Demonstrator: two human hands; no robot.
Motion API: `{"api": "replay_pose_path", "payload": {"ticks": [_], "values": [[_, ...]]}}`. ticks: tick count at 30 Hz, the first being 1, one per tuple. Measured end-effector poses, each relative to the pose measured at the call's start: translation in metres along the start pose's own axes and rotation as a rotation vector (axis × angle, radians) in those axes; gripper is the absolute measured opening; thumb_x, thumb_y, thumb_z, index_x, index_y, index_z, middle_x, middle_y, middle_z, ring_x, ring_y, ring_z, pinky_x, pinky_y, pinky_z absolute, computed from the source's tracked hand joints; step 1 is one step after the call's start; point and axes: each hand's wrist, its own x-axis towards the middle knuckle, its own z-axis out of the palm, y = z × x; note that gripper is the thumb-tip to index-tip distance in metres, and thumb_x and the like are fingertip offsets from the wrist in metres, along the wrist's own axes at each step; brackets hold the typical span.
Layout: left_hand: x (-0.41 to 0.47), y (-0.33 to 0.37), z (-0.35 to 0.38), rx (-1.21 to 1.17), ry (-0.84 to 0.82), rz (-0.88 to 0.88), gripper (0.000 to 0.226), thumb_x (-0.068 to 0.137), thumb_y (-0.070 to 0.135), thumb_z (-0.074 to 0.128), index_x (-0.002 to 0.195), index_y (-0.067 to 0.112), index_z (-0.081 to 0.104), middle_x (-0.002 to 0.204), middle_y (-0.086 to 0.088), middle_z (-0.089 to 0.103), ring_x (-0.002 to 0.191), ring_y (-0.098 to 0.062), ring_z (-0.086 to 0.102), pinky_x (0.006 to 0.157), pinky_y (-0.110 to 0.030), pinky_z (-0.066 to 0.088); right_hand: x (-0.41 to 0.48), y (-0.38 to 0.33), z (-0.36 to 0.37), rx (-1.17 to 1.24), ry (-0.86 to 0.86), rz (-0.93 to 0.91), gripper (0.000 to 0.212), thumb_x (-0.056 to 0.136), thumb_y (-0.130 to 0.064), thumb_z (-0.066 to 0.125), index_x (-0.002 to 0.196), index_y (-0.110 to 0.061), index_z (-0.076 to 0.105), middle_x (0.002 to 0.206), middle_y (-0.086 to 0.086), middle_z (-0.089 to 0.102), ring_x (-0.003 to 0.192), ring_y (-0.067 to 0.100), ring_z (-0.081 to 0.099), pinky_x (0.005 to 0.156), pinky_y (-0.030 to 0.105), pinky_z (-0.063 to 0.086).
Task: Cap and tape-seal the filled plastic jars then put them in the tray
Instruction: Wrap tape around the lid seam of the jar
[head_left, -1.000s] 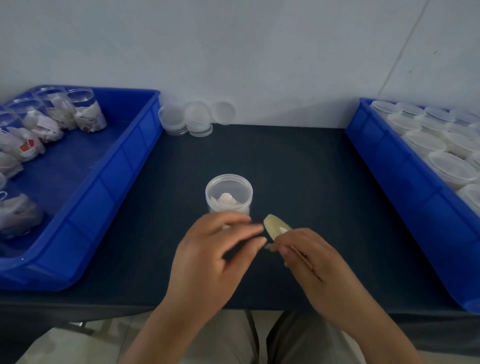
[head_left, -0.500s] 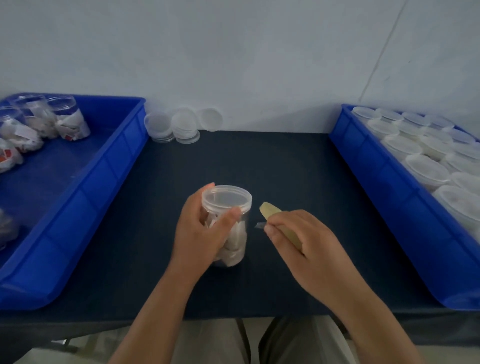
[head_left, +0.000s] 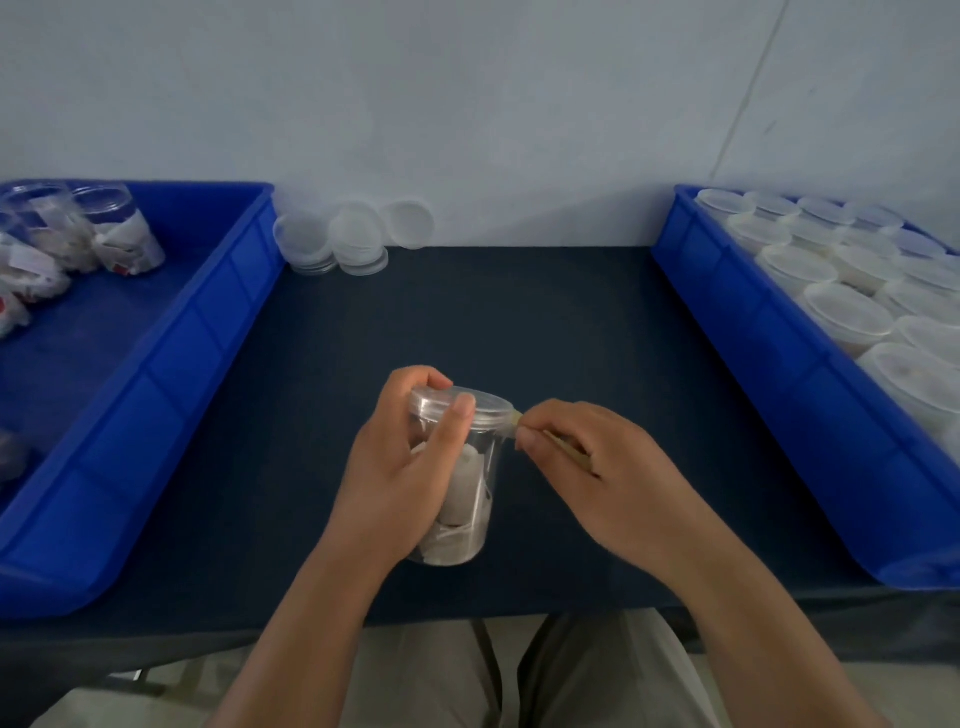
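- Left hand (head_left: 400, 467): grips jar (head_left: 480, 470) round its side.
- Right hand (head_left: 608, 467): pinches tape (head_left: 516, 417) at lid (head_left: 488, 405) edge.
- Jar: likely light, slick, thin-walled; hold mid-body, gently.

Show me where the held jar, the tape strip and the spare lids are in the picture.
jar (head_left: 480, 467), head view, on its clear side wall.
tape strip (head_left: 515, 419), head view, on its free end.
spare lids (head_left: 358, 236), head view, on the middle lid's face.
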Motion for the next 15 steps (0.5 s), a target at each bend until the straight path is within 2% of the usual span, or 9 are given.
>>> {"api": "replay_pose_path", "payload": {"ticks": [2, 5, 8, 15], "values": [[0.0008, 0.0013, 0.0009, 0.026, -0.004, 0.012, 0.048, 0.082, 0.081, 0.056, 0.118, 0.050, 0.052, 0.102, 0.022, 0.072, 0.087, 0.000, 0.072, 0.068, -0.019, 0.052, 0.0007, 0.0001, -0.0003, 0.006, 0.005, 0.002, 0.022, 0.107, -0.052, 0.045, 0.108, -0.045, 0.065, 0.097, -0.017, 0.067, 0.097, 0.005, 0.062, 0.078, 0.019, 0.048], [0.0011, 0.0016, 0.0015, 0.061, -0.019, 0.040, 0.070, 0.064, 0.090, 0.072, 0.117, 0.050, 0.051, 0.109, 0.026, 0.071, 0.093, 0.001, 0.073, 0.073, -0.027, 0.058, 0.0010, 0.0002, -0.0003, -0.018, -0.011, 0.003, 0.023, 0.107, -0.053, 0.045, 0.110, -0.044, 0.066, 0.096, -0.017, 0.068, 0.095, 0.004, 0.063, 0.078, 0.025, 0.052], [0.0006, 0.0027, 0.0025, 0.149, -0.010, 0.069, 0.084, 0.051, 0.101, 0.068, 0.115, 0.051, 0.049, 0.111, 0.028, 0.068, 0.094, 0.003, 0.070, 0.073, -0.028, 0.060, 0.0001, 0.0002, -0.0001, -0.031, -0.018, -0.005, 0.024, 0.106, -0.052, 0.045, 0.110, -0.043, 0.066, 0.096, -0.016, 0.068, 0.096, 0.004, 0.063, 0.080, 0.029, 0.051], [0.0006, -0.0025, 0.0024, 0.212, 0.023, 0.081, 0.074, 0.061, 0.090, 0.076, 0.116, 0.048, 0.050, 0.105, 0.024, 0.069, 0.089, -0.001, 0.071, 0.072, -0.037, 0.063, -0.0009, -0.0041, -0.0007, -0.073, -0.029, -0.015, 0.024, 0.108, -0.049, 0.046, 0.113, -0.040, 0.067, 0.096, -0.013, 0.069, 0.094, 0.005, 0.063, 0.081, 0.033, 0.053]]}}
